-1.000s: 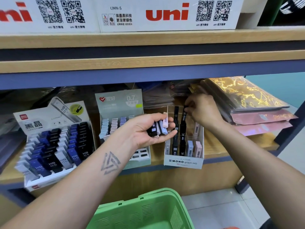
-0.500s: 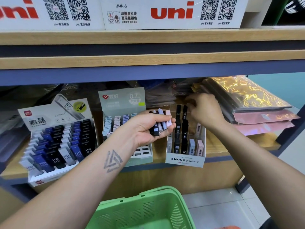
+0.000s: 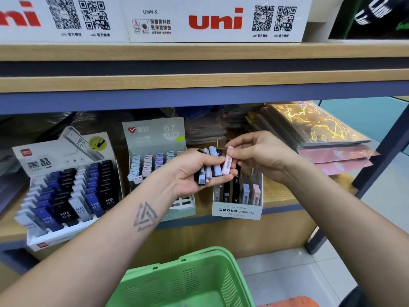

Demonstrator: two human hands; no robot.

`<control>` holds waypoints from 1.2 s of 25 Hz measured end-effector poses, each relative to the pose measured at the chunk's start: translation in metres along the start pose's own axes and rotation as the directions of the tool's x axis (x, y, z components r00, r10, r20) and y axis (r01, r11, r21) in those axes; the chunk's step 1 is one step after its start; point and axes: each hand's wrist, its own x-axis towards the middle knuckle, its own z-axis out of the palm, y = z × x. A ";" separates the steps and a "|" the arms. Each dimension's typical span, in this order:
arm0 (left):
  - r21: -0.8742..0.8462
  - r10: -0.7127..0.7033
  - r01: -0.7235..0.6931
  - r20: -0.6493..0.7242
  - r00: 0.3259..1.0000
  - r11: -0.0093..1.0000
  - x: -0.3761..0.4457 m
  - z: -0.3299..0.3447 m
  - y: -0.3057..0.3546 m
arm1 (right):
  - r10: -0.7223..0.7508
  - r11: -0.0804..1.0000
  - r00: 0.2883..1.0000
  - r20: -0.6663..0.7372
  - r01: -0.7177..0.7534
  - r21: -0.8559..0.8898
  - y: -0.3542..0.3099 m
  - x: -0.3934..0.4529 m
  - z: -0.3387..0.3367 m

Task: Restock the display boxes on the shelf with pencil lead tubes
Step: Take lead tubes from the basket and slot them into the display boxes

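Observation:
My left hand (image 3: 190,173) holds a fan of several pencil lead tubes (image 3: 209,168), black, grey and pale blue, above the shelf edge. My right hand (image 3: 263,155) pinches the top of a pink tube (image 3: 227,161) at the right end of that bunch. Just below stands the white MONO graph MG display box (image 3: 237,211), with black, lilac and pink tubes upright in its slots. Left of it is a pale green 0.7 display box (image 3: 152,138), and further left a white HB 0.5 box (image 3: 66,187) full of blue, black and white tubes.
A green plastic basket (image 3: 183,280) sits low in front of me. Stacked glossy packets (image 3: 314,127) lie at the right of the shelf. The upper shelf board (image 3: 199,84) hangs over the boxes, with white uni cartons (image 3: 215,19) on top.
My right hand has come back out of the MONO box to the bunch in my left hand and now pinches a pink tube there. My left hand has stayed about level.

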 end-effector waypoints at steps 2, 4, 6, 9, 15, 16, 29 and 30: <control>-0.029 -0.031 0.031 0.001 1.000 0.999 0.001 -0.002 0.000 | 0.014 0.996 1.000 0.009 -0.015 0.090 -0.001 0.000 -0.006; 0.027 -0.025 0.026 -0.023 0.999 0.999 0.003 -0.003 -0.002 | 0.010 0.996 0.999 0.031 -0.013 0.085 0.000 0.000 -0.011; 0.097 0.006 -0.001 -0.048 0.999 0.995 0.005 -0.003 -0.004 | -0.016 0.999 0.999 0.042 0.014 0.046 0.002 0.001 -0.013; 0.166 0.062 -0.051 -0.067 0.996 0.985 0.007 0.000 -0.005 | -0.050 0.999 0.998 0.048 0.049 0.017 0.005 0.002 -0.017; 0.061 0.070 -0.068 -0.037 0.997 0.996 0.010 0.005 -0.008 | -0.150 0.989 0.988 0.029 0.150 0.013 0.003 -0.002 -0.024; 0.055 0.067 -0.065 -0.040 0.997 0.996 0.011 0.005 -0.008 | -0.173 0.985 0.985 -0.002 0.173 -0.009 0.003 -0.003 -0.025; 0.036 0.021 -0.018 -0.087 0.996 0.999 0.012 0.012 -0.012 | -0.379 0.580 0.904 -0.200 0.063 -0.812 0.031 0.001 -0.050; 0.037 0.019 -0.016 -0.082 0.996 0.999 0.012 0.011 -0.012 | -0.387 0.558 0.902 -0.192 0.064 -0.827 0.033 0.002 -0.049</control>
